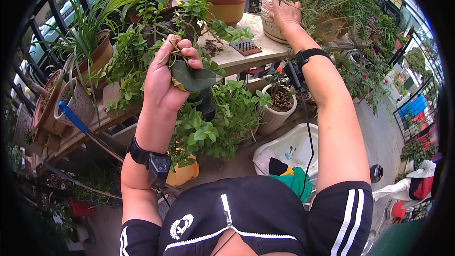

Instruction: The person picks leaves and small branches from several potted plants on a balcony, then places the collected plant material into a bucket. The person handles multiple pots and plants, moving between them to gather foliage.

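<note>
My left hand [170, 69] is raised before the leafy potted plants, its fingers curled around thin stems and a broad dark green leaf [193, 76] that hangs below the fingertips. My right hand [287, 13] reaches to the rim of a pale embossed ceramic pot [268, 19] on the wooden shelf; a thin green blade shows by its fingers. Whether they grip it I cannot tell. Between the hands, a small perforated tray [246, 47] and spilled soil [214, 47] lie on the shelf top. Cameras are strapped to both forearms, with cables hanging from them.
A brown-and-yellow pot [229, 7] stands behind the shelf top. Spreading greenery [213, 121] and a white ribbed pot [279, 110] are below. A white plastic tub [302, 145] with cloths sits on the floor. A blue-handled tool [73, 116] leans at left, near metal railings [53, 14].
</note>
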`<state>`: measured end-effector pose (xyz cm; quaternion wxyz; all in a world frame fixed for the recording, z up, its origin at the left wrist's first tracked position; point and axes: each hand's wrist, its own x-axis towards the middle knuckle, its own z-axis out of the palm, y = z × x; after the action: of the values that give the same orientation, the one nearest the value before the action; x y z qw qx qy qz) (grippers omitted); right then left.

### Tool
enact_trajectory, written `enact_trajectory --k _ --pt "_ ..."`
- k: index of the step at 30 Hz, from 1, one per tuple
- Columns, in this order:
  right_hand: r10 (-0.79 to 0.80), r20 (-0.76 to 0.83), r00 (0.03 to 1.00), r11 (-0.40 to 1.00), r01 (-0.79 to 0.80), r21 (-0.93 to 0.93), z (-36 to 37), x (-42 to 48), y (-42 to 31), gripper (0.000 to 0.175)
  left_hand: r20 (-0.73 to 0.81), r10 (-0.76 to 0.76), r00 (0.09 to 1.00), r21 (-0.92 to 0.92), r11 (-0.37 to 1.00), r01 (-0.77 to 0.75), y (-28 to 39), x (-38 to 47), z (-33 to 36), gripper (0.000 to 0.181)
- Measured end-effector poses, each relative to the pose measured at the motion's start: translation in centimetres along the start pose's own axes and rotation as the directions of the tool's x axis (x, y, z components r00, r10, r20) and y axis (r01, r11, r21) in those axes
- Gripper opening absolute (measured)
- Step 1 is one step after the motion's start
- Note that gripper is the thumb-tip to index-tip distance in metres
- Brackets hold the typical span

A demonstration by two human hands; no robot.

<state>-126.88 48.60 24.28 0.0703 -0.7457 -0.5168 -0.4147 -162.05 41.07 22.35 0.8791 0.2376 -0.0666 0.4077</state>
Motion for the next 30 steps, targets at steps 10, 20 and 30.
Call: enact_trajectory --k 10,20,30 --pt "-0.306 0.385 0.871 0.847 0.065 0.527 -3.5 -6.1 -7.2 0.050 -0.008 0.049 0.999 0.001 0.999 -0.049 -0.3 0.8 -0.5 0.013" --pt "-0.478 0.309 0.822 0.848 0.341 0.406 -2.7 -8.5 -3.9 0.014 -0.003 0.048 0.999 0.045 0.998 -0.048 -1.3 1.6 -0.5 0.014" --pt "-0.021 -0.308 0.951 0.532 0.271 0.802 -8.8 -13.1 2.9 0.017 0.019 -0.006 1.000 0.082 0.997 0.004 -1.6 2.2 -0.8 0.013"
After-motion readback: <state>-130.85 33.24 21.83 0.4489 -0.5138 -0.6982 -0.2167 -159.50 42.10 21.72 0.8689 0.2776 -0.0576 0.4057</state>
